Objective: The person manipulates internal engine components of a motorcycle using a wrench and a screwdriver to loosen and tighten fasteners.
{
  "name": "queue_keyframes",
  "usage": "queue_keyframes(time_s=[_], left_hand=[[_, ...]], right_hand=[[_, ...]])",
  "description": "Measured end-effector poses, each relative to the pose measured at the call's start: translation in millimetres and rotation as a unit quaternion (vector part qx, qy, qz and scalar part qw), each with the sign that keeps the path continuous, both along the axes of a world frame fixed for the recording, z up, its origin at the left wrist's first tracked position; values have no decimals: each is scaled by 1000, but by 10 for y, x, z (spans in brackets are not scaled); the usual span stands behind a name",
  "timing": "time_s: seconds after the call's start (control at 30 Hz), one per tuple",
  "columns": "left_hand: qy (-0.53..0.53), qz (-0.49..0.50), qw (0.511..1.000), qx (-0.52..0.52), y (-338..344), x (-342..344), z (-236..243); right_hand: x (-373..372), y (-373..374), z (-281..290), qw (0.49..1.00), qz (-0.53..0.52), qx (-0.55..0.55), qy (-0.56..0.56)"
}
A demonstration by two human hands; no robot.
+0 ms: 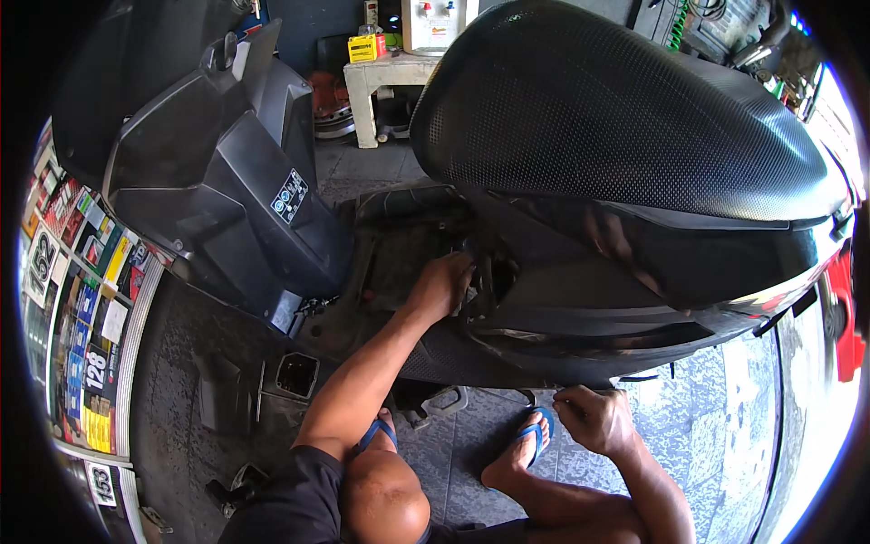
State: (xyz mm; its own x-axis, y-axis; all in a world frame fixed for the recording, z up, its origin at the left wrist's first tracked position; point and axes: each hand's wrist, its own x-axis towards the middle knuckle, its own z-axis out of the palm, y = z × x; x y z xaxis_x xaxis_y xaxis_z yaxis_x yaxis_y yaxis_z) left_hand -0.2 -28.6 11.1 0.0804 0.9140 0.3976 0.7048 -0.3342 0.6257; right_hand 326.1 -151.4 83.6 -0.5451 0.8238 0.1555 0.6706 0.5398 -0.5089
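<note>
A black motor scooter fills the middle, with its textured seat [634, 118] at the right and its front leg shield [204, 172] at the left. My left hand [444, 286] reaches across the footboard [344, 331] to an opening [501, 272] in the body below the seat's front. Its fingers are curled at the edge of that opening, and their tips are hidden. Beside the lower edge of the side panel [580, 340], my right hand [596, 419] is closed, palm turned away. Whatever it may hold does not show.
A loose dark panel [227, 394] and a small tray [297, 374] lie on the floor at the left. Shelves of boxes [91, 335] line the left side. Behind the scooter, a low table [399, 72] carries a yellow box [362, 48] and a water dispenser [437, 27].
</note>
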Motion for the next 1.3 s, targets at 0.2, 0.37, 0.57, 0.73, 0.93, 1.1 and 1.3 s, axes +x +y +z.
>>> queue_keyframes(time_s=[0.2,0.37,0.57,0.73,0.93,1.1,1.3], left_hand=[[34,-71,997,-27,-18,-137,-15],[219,-65,973,26,99,-470,-208],[247,-82,965,-19,435,-536,-262],[283,-73,953,-73,481,-509,-246],[284,-43,956,-60,453,-527,-283],[234,2,972,8,367,-315,-321],[154,-11,986,-56,245,-174,-45]], right_hand=[[28,13,-16,1000,4,8,-1],[-35,12,-1,1000,11,0,9],[0,11,-14,1000,8,6,3],[-26,-12,-8,1000,13,12,9],[-36,-36,0,999,25,21,-5],[-19,-27,-4,999,-8,36,-25],[-43,-36,44,999,-12,31,-41]])
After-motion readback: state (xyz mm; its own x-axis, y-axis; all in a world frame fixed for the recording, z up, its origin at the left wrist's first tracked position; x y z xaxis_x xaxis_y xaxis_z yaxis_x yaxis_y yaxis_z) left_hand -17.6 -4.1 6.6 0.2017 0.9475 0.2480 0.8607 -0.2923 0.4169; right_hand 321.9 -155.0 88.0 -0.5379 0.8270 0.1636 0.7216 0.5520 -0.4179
